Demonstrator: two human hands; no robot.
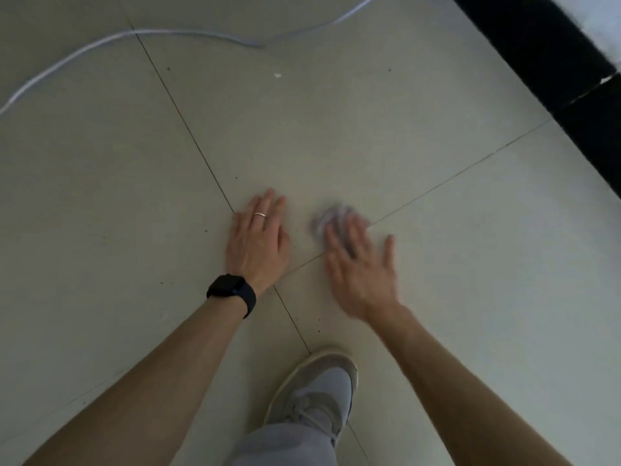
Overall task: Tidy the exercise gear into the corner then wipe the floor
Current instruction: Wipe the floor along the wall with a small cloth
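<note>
Pressing cloth [326, 217], right hand [361, 272], left hand [258, 245] flat

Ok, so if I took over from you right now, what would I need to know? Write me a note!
Left hand: flat on the floor, fingers straight, holding nothing.
Right hand: blurred, with straight fingers pressing a small pale cloth onto the floor.
Done: wiping has begun near where the tile lines cross. No exercise gear or corner is in view, so I cannot tell if the tidying is finished.
Left: a white scrap and dark specks remain on the tiles. A white cord lies loose at the far left.
</note>
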